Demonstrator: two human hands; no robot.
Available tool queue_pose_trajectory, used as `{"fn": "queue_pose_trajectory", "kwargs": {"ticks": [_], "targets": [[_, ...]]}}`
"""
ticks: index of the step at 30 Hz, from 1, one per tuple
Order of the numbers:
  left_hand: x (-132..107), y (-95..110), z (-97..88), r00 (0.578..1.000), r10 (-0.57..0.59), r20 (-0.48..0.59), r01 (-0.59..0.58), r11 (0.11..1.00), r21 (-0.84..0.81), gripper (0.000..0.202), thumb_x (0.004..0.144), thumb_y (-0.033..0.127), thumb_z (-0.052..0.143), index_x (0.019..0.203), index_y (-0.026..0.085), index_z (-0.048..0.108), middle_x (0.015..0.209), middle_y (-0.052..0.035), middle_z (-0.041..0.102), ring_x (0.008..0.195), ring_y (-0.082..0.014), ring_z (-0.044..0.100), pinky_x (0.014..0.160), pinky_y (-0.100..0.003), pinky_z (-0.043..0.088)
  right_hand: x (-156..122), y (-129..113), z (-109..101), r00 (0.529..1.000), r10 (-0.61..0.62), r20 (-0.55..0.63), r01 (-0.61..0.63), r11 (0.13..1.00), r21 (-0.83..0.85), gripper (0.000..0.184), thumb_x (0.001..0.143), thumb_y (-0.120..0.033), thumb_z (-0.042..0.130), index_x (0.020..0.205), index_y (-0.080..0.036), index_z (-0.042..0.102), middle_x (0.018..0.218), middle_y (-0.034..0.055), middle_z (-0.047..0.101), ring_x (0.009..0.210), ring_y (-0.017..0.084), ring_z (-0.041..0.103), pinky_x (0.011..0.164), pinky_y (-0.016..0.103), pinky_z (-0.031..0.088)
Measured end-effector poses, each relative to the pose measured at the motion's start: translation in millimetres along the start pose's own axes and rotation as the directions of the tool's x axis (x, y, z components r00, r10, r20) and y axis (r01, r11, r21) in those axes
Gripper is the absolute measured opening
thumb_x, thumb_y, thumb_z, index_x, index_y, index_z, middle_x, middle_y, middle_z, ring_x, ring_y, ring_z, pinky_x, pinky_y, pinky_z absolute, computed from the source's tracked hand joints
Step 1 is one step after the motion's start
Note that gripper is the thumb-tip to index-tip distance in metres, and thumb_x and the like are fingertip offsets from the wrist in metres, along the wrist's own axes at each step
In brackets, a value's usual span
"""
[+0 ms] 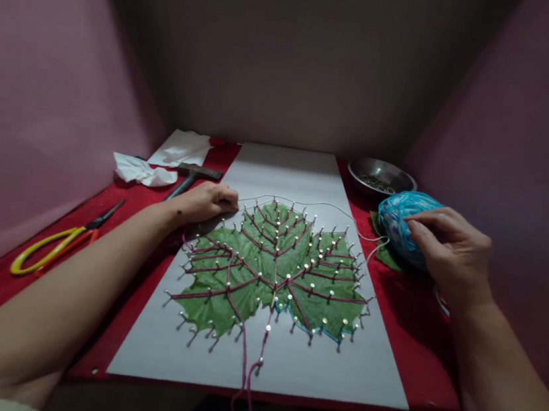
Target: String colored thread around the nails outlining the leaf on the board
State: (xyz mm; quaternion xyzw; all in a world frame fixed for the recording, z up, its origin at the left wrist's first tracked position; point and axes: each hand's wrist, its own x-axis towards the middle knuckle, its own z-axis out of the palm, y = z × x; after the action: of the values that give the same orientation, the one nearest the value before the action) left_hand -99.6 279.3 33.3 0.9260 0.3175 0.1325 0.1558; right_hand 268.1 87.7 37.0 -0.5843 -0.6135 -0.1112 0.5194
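Observation:
A green leaf lies on a white board, with several nails standing along its outline and veins. Purple yarn follows the veins, and its loose loop hangs over the board's front edge. Blue yarn lines part of the lower right outline. By the board's left edge, my left hand is closed on a thin strand that runs past the leaf's top toward the right. My right hand pinches thumb and forefinger together at a blue yarn ball; what lies between them is hidden.
Scissors with yellow and orange handles lie at left, near a hammer and crumpled white paper. A metal bowl of nails stands at the back right. Another leaf sits under the ball on the red cloth.

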Motion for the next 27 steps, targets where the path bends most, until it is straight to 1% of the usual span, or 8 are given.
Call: {"fn": "queue_pose_trajectory", "kwargs": {"ticks": [3,9,16,22,27], "targets": [[0.1,-0.7,0.3,1.000,-0.007,-0.008,0.007,1.000,-0.005,0.023,0.078,0.033,0.052,0.070,0.015,0.064,0.072,-0.0023,0.062,0.070,-0.0115,0.054,0.066,-0.021,0.040,-1.1,-1.4,2.4,0.998,-0.037,0.056,0.037,0.999,-0.013,0.006,0.077,-0.020,0.062,0.073,-0.021,0.067,0.073,0.0011,0.065,0.070,0.016,0.059,0.069,0.030,0.045],[-0.3,-2.9,1.0,0.999,-0.036,-0.011,0.036,0.999,0.006,0.021,0.077,0.033,0.053,0.072,0.016,0.065,0.074,-0.0022,0.063,0.070,-0.0113,0.055,0.067,-0.021,0.039,-3.2,-7.1,6.4,0.987,-0.061,0.147,0.063,0.998,-0.005,0.006,0.077,-0.019,0.061,0.073,-0.020,0.066,0.075,0.0029,0.066,0.071,0.016,0.060,0.068,0.029,0.046],[1.1,-1.5,0.4,0.999,-0.038,-0.011,0.038,0.999,-0.005,0.020,0.076,0.033,0.054,0.068,0.017,0.063,0.074,-0.0029,0.063,0.070,-0.0116,0.054,0.067,-0.022,0.039,-4.3,-4.0,8.4,0.979,-0.101,0.179,0.101,0.995,0.011,0.007,0.078,-0.018,0.061,0.074,-0.018,0.066,0.075,0.0041,0.066,0.070,0.016,0.060,0.067,0.029,0.045],[0.6,-0.3,-0.2,0.999,-0.036,-0.010,0.036,0.999,0.003,0.020,0.076,0.033,0.054,0.068,0.017,0.063,0.074,-0.0025,0.062,0.070,-0.0115,0.054,0.066,-0.022,0.038,-4.8,-2.4,9.3,0.971,-0.098,0.217,0.097,0.995,0.012,0.007,0.078,-0.018,0.060,0.075,-0.017,0.066,0.075,0.0047,0.066,0.069,0.015,0.059,0.065,0.029,0.045],[1.1,-4.3,1.1,1.000,-0.028,-0.014,0.028,1.000,0.003,0.022,0.077,0.035,0.054,0.071,0.016,0.064,0.074,-0.0023,0.062,0.070,-0.0115,0.053,0.066,-0.022,0.039,-4.9,-3.2,10.8,0.968,-0.082,0.238,0.080,0.997,0.017,0.007,0.078,-0.016,0.059,0.076,-0.017,0.066,0.074,0.0041,0.065,0.068,0.015,0.059,0.065,0.029,0.044]]}}
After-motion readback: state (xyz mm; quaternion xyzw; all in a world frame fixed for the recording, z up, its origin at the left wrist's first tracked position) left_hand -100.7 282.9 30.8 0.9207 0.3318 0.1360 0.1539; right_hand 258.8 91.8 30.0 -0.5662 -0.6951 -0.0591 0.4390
